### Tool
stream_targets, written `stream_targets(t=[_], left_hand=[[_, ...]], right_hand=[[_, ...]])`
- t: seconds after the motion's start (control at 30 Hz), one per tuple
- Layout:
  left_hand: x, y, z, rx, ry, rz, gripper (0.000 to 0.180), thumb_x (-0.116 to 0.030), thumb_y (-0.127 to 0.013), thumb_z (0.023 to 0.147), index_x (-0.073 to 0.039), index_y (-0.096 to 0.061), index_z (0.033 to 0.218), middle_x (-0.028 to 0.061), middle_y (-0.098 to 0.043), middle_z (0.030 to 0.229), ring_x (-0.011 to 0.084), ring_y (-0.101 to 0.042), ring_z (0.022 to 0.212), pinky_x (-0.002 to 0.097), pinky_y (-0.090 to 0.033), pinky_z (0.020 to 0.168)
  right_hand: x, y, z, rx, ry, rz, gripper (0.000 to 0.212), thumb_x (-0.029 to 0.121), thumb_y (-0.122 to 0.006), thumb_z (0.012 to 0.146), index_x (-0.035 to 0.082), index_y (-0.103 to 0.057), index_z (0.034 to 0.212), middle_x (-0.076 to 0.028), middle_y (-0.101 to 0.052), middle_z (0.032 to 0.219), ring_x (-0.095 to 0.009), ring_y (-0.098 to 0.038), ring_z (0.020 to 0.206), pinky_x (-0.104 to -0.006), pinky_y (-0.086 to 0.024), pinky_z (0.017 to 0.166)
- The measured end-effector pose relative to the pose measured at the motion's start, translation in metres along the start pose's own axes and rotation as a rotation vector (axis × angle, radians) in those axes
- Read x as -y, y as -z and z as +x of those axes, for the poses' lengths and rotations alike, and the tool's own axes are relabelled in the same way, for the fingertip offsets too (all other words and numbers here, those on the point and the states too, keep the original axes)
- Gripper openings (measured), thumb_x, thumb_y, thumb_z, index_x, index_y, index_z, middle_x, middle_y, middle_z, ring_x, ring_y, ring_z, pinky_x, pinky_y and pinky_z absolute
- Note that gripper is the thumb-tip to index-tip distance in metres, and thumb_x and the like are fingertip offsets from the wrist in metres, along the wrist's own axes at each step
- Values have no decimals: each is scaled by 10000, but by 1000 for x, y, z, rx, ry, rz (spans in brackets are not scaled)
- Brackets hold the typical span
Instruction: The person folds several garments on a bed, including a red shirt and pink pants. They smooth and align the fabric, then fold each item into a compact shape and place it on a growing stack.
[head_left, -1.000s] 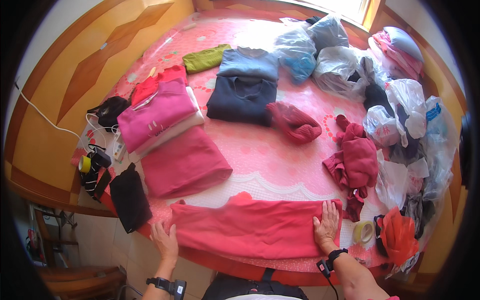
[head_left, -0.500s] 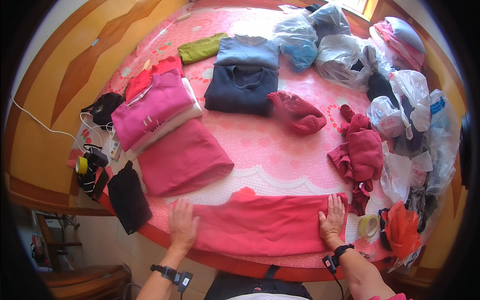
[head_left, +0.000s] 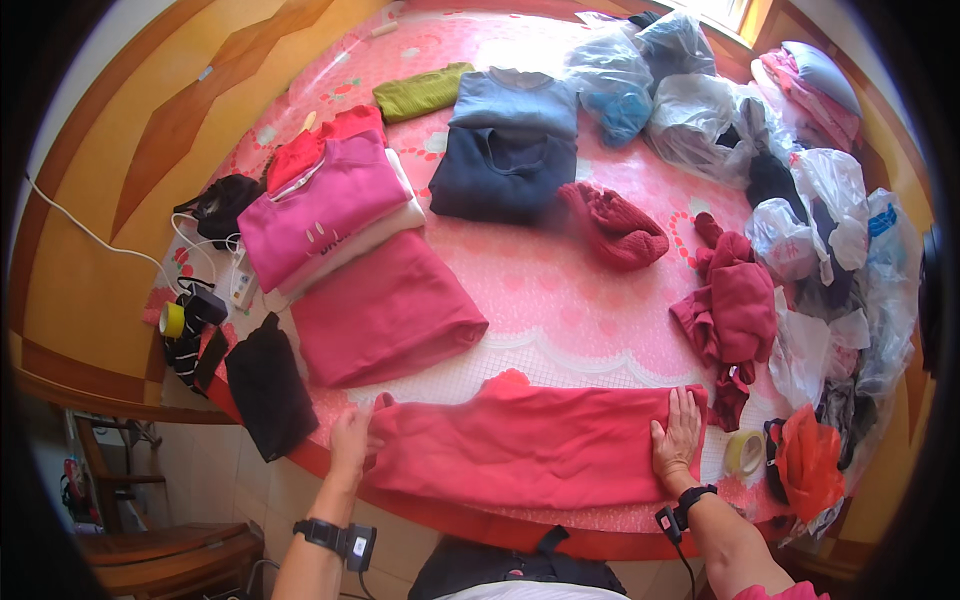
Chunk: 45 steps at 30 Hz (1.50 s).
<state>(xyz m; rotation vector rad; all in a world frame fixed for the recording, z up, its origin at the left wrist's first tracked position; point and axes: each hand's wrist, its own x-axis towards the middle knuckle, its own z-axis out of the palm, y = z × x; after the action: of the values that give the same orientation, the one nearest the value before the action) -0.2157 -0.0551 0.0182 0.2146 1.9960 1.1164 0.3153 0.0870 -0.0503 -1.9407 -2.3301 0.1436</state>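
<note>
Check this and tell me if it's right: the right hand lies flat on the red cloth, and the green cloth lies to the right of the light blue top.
Not quite: the head view shows the green cloth to the left of the light blue top. The right hand does lie flat on the red cloth.

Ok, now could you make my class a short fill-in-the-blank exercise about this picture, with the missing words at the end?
1. The person's right hand rests on the long red garment, near its ____ end.
2. The small folded cloth just left of the person's left hand is coloured ____.
3. The olive-green cloth lies to the ____ of the light blue garment.

Missing words: right; black; left.
</note>
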Motion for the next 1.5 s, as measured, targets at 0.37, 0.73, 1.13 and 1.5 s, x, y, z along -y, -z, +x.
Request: stream_targets(t=[0.37, 0.73, 1.13, 1.5], left_hand=[[-15, 22, 31, 257, 274, -193, 239, -5, -677, 942, -51, -586, 1158, 128, -687, 1055, 251, -728, 952, 386, -640, 784], [-27, 34, 14, 493, 365, -251, 131, -170, -737, 962, -86, -679, 1045, 70, -752, 946, 193, -731, 788, 341, -604, 661], [-61, 14, 26, -127, -811, 1345, 120, -45, -667, 830, -52, -654, 950, 173, -649, 960, 385, -676, 892, 501, -538, 768], [-12, -39, -13, 48, -1138, 927, 562, -190, -727, 875, 4, -541, 1368, 203, -578, 1363, 389, -533, 1305, 524, -388, 1122]], right_hand=[[0, 2, -1, -20, 5, 11, 760, 330, -625, 907, 92, -367, 1582, -92, -337, 1656, -303, -261, 1549, -489, -191, 1262], [0, 0, -1, -25, -1, 27, 773, 323, -638, 897, 93, -368, 1584, -86, -338, 1658, -301, -260, 1551, -495, -187, 1263], [-2, -2, 0, -37, 6, 17, 777, 326, -644, 892, 93, -373, 1582, -88, -345, 1655, -305, -268, 1547, -489, -191, 1263], [1, 1, 0, -49, 21, 38, 778, 326, -656, 888, 91, -384, 1578, -100, -361, 1644, -314, -292, 1534, -492, -211, 1253]])
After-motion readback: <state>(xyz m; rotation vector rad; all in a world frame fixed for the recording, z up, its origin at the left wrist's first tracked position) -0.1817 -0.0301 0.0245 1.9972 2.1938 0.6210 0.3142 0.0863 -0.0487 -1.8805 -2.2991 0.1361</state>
